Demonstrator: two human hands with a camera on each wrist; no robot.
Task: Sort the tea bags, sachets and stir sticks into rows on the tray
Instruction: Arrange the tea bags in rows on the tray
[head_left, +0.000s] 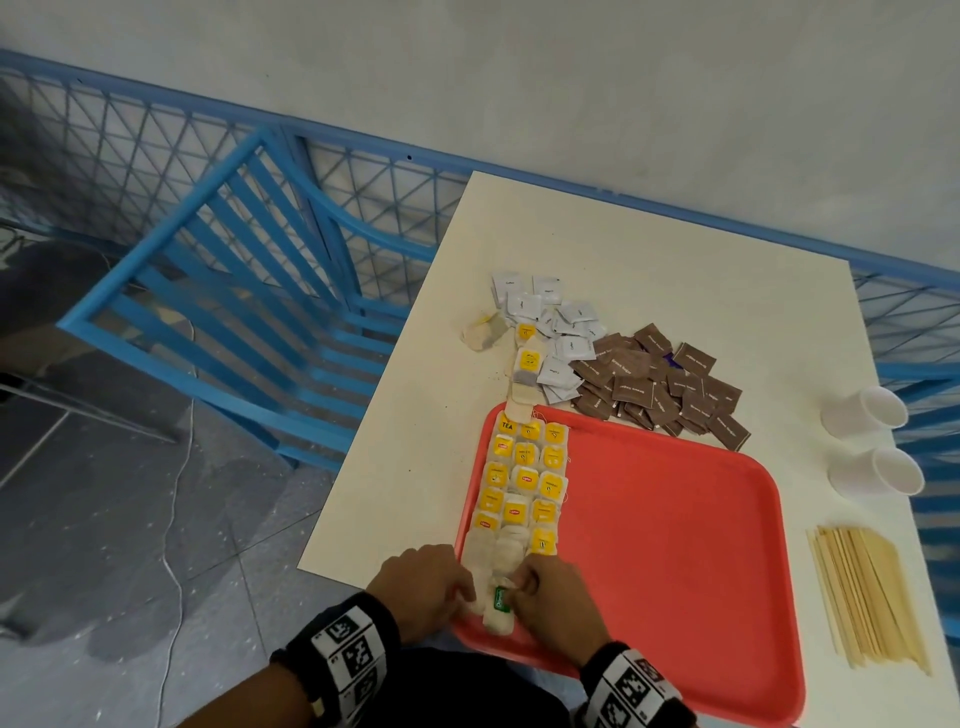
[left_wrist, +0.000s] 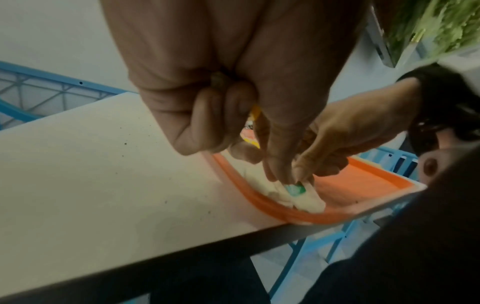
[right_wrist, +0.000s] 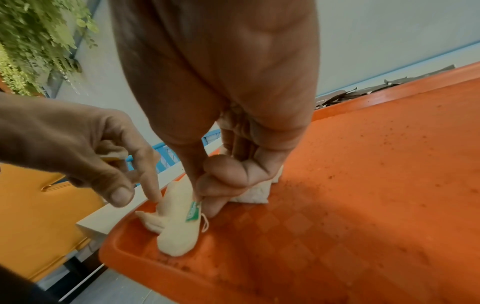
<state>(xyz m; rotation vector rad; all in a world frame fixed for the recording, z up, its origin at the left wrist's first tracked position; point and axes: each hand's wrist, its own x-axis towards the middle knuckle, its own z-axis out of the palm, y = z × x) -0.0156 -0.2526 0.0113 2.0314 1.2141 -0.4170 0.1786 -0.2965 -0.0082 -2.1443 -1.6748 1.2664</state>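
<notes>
At the red tray's (head_left: 675, 545) near left corner, our right hand (head_left: 558, 597) pinches the green tag (right_wrist: 193, 211) of a pale tea bag (right_wrist: 176, 232) lying on the tray floor. Our left hand (head_left: 421, 587) presses that bag with one straight finger, its other fingers curled around a yellow-tagged bag (left_wrist: 253, 115). Sachets (head_left: 660, 384) lie beyond the tray, stir sticks (head_left: 867, 597) to its right.

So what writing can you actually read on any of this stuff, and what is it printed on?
"TEA": yellow tag at the far end of the tea bags on the red tray.
Green tag between the left hand and right hand: lettering blurred, unreadable.
Brown sachets: two pale words each, too small.
White sachets: small print, unreadable.
Wristbands: black-and-white coded squares, no words.
</notes>
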